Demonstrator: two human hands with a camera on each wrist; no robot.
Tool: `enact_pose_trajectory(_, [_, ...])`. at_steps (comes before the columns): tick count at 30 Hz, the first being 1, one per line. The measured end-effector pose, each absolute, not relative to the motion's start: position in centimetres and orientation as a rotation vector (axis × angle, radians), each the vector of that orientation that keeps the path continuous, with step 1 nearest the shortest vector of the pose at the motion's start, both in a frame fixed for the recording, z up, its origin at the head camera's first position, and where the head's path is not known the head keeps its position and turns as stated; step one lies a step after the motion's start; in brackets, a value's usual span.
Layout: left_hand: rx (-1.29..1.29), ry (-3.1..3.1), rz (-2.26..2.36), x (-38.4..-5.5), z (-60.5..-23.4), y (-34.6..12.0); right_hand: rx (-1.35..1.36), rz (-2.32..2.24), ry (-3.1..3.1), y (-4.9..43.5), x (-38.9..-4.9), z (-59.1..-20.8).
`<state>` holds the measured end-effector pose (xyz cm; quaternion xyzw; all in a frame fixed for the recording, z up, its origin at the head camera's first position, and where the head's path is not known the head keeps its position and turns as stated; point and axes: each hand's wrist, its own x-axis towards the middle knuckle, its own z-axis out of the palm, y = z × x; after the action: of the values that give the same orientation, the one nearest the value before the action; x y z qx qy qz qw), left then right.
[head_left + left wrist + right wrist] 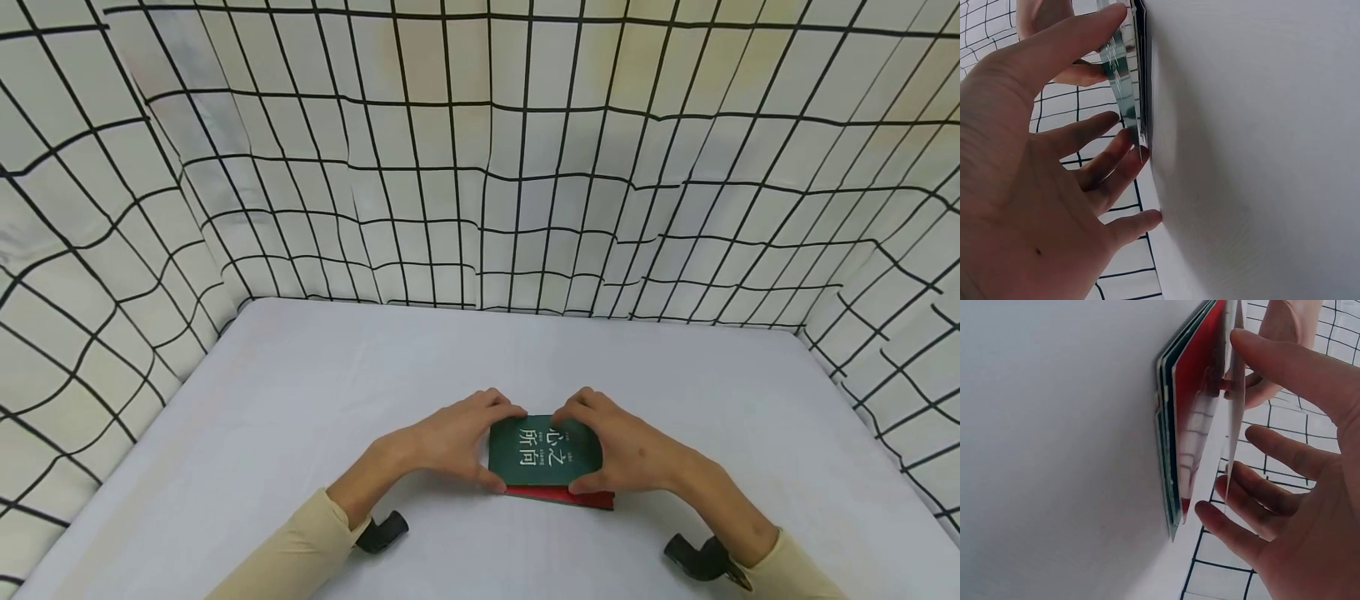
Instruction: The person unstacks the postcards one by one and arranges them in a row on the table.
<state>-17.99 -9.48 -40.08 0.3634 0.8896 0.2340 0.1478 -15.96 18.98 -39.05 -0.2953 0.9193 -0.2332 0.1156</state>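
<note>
A dark green card (525,462) with white Chinese characters lies between my two hands in the head view. My left hand (450,435) grips its left end, thumb on the near edge and fingers at the far edge. Opposite it, my right hand (633,450) holds the right end in the same way. Under the green card, a red card (592,497) sticks out on the near side. From the right wrist, the held card shows its pale underside (1235,425), tilted away from a stack topped by the red card (1194,369), with green edges (1165,425) below.
The stack lies on a white-covered table (375,358). Black netting (487,175) over pale sheeting stands around the back and sides. Dark wrist-worn devices (382,532) sit below both forearms, close over the table.
</note>
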Motion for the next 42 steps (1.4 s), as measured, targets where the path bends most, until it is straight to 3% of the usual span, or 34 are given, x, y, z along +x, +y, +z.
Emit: enact_pose_trajectory(42, [0.911,2.729,0.936,-19.1,-38.9,-11.3,-0.824,-0.719,3.009,18.4,-16.9,-39.5])
